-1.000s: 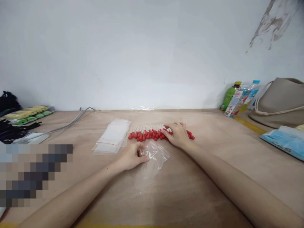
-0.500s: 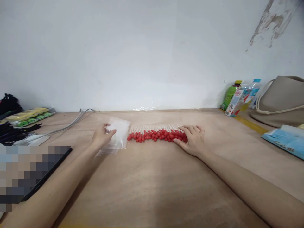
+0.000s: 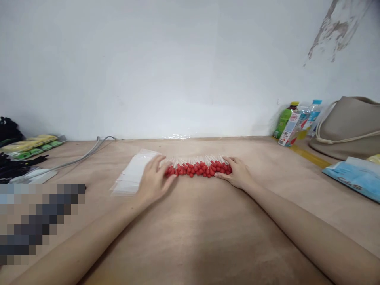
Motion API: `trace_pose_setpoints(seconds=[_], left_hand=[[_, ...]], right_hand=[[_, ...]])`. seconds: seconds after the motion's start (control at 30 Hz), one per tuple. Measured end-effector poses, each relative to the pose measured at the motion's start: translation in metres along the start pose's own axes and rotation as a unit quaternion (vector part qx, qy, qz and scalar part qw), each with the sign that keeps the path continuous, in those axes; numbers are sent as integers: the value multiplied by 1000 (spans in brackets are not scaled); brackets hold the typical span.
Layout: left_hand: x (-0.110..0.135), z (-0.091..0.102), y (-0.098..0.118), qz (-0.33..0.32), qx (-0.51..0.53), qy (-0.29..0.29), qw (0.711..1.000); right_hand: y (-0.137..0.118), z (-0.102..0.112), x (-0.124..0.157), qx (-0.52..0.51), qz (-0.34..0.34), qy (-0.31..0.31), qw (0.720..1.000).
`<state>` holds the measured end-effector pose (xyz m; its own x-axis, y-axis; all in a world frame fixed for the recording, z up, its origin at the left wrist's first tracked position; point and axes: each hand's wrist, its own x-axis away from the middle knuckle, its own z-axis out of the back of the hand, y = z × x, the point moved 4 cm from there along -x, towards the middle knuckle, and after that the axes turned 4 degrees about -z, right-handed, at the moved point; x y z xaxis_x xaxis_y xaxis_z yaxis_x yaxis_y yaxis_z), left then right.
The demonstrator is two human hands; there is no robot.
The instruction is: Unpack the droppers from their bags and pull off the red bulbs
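A row of small red-tipped pieces with thin pale stems lies across the wooden table, red ends toward me. Their exact kind cannot be made out. My left hand is at the row's left end, fingers spread and slightly blurred, covering part of it. At the right end, my right hand curves around the pieces, thumb on the near side and fingers on the far side, apart from each other. Clear plastic bags lie flat just left of my left hand, partly behind it.
Grey cable and yellow-green packs lie at the left, beyond a pixelated dark-edged object. On the right stand bottles, a taupe drawstring bag and a blue packet. A wall closes off the back.
My left hand has moved right from the plastic bags to the left end of the row. My right hand stays at the right end. The view has shifted slightly.
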<state>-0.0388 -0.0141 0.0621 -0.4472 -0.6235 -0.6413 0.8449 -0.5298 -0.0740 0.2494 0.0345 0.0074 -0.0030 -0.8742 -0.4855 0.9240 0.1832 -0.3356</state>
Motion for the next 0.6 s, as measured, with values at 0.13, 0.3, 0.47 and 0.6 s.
trace_pose_setpoints(seconds=[0.13,0.3,0.47,0.6], left_hand=[[-13,-31,36,-80,66,-80,991],[-41,-63,43,-106,85,-113,984],[-51,-77,40,-119,71,-112,984],[-52,-77,44,-117,60,-97,986]], right_hand=[[-3,-1,-2,-7,0,15,1000],[-4,2,-1,8,-4,29,1000],[-15,5,2,26,79,35,996],[-26,6,2,35,95,51,994]])
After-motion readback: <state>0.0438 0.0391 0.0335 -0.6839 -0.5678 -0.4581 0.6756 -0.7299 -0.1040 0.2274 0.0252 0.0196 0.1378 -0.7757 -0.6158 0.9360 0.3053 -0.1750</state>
